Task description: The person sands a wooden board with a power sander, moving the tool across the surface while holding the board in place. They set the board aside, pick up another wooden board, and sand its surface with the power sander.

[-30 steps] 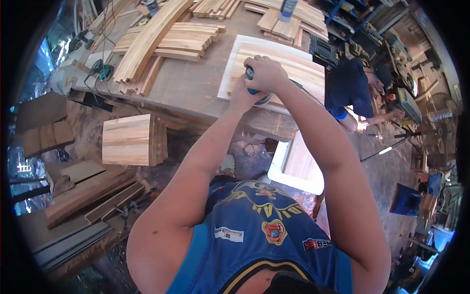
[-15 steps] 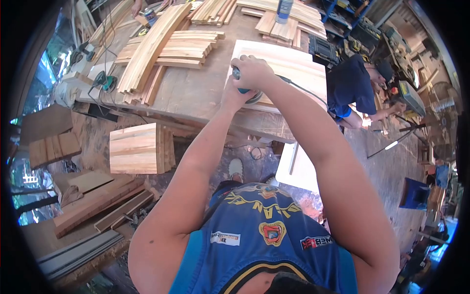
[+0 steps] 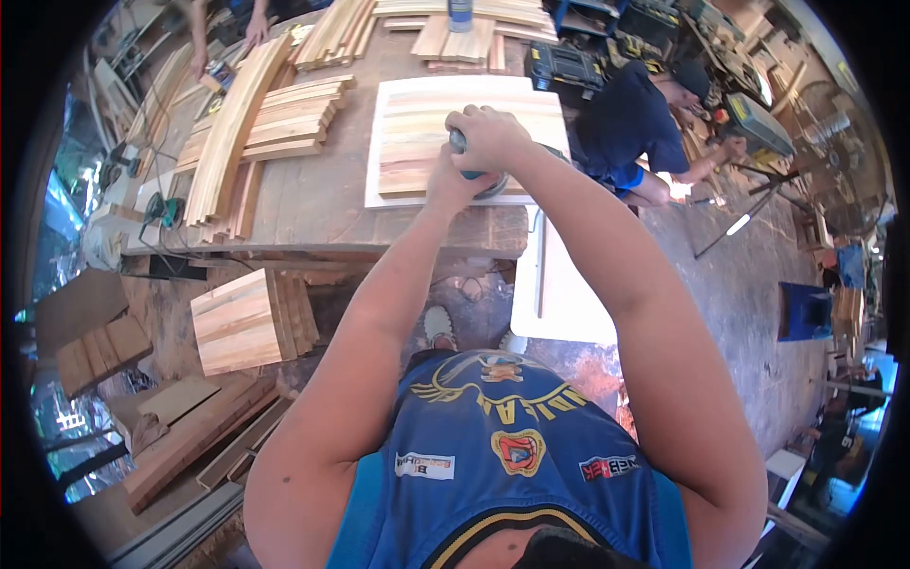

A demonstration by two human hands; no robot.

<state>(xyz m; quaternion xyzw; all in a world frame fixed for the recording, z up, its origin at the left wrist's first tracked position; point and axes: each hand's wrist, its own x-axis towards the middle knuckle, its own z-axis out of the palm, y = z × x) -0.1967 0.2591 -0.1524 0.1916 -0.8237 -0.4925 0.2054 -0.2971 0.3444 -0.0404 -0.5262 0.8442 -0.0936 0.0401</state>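
Both my hands are on a power sander, mostly hidden beneath them, with only bits of its dark and teal body showing. My right hand wraps over its top. Lower on its near side, my left hand grips the body. The sander sits on a pale striped wooden panel, right of its middle. Under that panel lies a white board on the workbench. A dark cord runs off to the right of my right wrist.
Wooden strips are piled on the bench's left, near a second green sander. A spray can stands at the back. Glued panels are stacked below the bench. A co-worker crouches at right; another person's hands show at far left.
The view has swung, so bench and panel appear further left. My hands and the sander have shifted rightward across the panel, from near its left end. The other person's hands show more at far left.
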